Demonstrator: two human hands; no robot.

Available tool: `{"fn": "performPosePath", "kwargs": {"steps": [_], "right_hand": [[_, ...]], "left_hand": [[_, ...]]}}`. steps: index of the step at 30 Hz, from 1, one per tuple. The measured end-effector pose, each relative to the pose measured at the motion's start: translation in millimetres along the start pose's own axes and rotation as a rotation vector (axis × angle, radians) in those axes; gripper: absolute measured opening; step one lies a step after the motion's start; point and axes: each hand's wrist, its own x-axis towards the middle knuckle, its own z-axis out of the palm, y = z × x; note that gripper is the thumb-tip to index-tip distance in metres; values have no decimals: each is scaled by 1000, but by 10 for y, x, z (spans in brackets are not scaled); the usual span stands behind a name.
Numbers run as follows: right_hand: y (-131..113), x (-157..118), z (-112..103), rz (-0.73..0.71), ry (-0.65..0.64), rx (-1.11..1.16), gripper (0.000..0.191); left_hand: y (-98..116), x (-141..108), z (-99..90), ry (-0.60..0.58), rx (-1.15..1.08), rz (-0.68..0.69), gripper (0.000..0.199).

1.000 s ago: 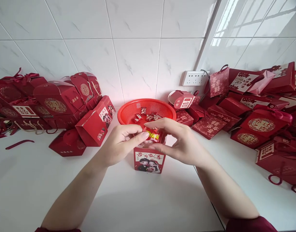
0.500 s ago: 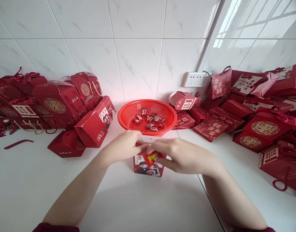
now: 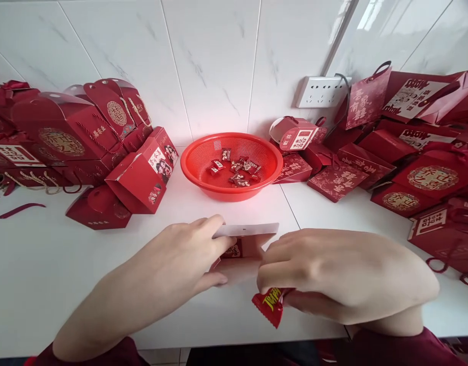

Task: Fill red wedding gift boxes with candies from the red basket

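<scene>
Yellow Chinese characters, partly covered, mark the red packet [image 3: 271, 305] pinched in the right hand [image 3: 316, 272]; it pokes out below the curled fingers, near the open box [image 3: 255, 246]. The left hand [image 3: 190, 259] clasps the box's left side. A white label [image 3: 303, 139] behind reads "囍".

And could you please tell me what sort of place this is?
Probably a kitchen or workroom: a white counter runs along a tiled wall that carries a power socket.
</scene>
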Motion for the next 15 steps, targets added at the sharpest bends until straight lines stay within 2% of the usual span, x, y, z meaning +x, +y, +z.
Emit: {"fn": "performPosePath", "kwargs": {"steps": [3, 5, 7, 15], "right_hand": [[17, 51, -6, -39, 146, -2, 27], [42, 79, 13, 22, 279, -65, 23], [69, 86, 35, 89, 357, -136, 20], [71, 11, -4, 154, 360, -140, 20]], "left_hand": [[-18, 24, 11, 14, -22, 10, 25], [-39, 38, 7, 31, -26, 29, 29], [-47, 44, -1, 53, -15, 55, 33], [7, 45, -44, 46, -10, 80, 28]]}}
